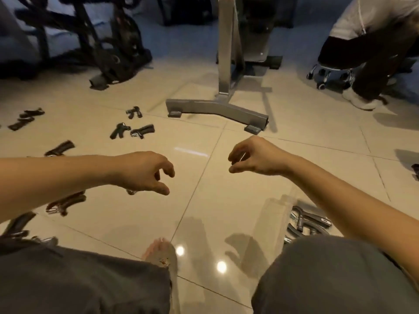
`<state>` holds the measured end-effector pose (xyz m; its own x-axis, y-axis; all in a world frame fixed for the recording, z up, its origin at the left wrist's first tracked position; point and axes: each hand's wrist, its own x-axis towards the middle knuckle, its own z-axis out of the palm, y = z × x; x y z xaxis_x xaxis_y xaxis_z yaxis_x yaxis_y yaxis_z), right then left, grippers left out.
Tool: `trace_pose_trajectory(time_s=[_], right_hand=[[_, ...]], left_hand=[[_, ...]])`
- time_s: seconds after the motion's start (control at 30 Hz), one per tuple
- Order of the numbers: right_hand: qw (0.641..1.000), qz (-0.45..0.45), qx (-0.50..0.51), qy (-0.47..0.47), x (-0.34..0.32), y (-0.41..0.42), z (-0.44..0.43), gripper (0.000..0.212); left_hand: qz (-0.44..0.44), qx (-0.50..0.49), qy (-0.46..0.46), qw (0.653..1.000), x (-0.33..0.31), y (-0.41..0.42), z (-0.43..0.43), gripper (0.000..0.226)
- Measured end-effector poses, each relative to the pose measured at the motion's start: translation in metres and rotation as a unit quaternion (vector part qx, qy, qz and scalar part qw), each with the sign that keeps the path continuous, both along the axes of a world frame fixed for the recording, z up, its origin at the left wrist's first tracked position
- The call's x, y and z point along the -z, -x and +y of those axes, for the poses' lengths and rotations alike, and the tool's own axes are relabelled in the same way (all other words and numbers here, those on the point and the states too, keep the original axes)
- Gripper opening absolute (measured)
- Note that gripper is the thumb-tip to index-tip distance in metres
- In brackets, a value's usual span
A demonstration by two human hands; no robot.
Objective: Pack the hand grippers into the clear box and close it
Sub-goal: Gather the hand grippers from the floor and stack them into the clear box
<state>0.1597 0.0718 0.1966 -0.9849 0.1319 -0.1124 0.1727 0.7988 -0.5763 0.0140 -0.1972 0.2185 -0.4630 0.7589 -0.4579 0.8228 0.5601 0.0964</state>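
Several black hand grippers with metal springs lie scattered on the tiled floor at the left, among them a pair [132, 130], one [133, 112] farther back and one [65, 203] under my left forearm. The clear box [275, 211] stands at the lower right, partly hidden by my right arm and knee, with a few hand grippers [309, 222] inside. My left hand [145, 173] hovers over the floor, fingers loosely curled, holding nothing. My right hand [251, 158] hangs likewise, apart from the box. No lid is plainly visible.
A grey metal stand's foot [215, 109] lies just beyond my hands. A black exercise machine [108, 53] stands at the back left. Another person sits on a wheeled stool [326, 73] at the back right. My knees [328, 275] fill the bottom.
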Motion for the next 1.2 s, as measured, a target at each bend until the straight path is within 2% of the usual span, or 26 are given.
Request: trace_pose_trajectory(time_s=[0.13, 0.23, 0.5, 0.63, 0.77, 0.9, 1.0, 1.2], right_hand=[[0.997, 0.008, -0.079, -0.003, -0.04, 0.054, -0.056, 0.028], [0.994, -0.001, -0.106, -0.006, -0.042, 0.095, -0.098, 0.031], [0.974, -0.082, -0.177, -0.113, 0.061, 0.233, -0.202, 0.039], [0.968, -0.072, -0.186, -0.156, 0.116, 0.291, -0.237, 0.033], [0.962, -0.074, -0.196, -0.176, 0.172, 0.339, -0.252, 0.031], [0.952, -0.101, -0.203, -0.206, 0.218, 0.389, -0.252, 0.048], [0.925, -0.128, -0.236, -0.27, 0.244, 0.416, -0.244, 0.067], [0.855, -0.155, -0.342, -0.358, 0.269, 0.46, -0.23, 0.082]], left_hand=[[0.032, -0.089, -0.016, 0.995, -0.037, 0.025, -0.082, 0.047], [0.028, -0.15, -0.035, 0.988, -0.035, 0.044, -0.127, 0.047], [0.031, -0.311, -0.057, 0.948, 0.069, 0.129, -0.269, 0.043], [0.01, -0.381, -0.07, 0.922, 0.134, 0.172, -0.324, 0.048], [0.01, -0.394, -0.091, 0.914, 0.195, 0.218, -0.334, 0.059], [0.004, -0.368, -0.075, 0.927, 0.251, 0.27, -0.334, 0.065], [-0.005, -0.351, -0.079, 0.933, 0.277, 0.302, -0.336, 0.062], [-0.005, -0.362, -0.07, 0.93, 0.319, 0.358, -0.335, 0.096]])
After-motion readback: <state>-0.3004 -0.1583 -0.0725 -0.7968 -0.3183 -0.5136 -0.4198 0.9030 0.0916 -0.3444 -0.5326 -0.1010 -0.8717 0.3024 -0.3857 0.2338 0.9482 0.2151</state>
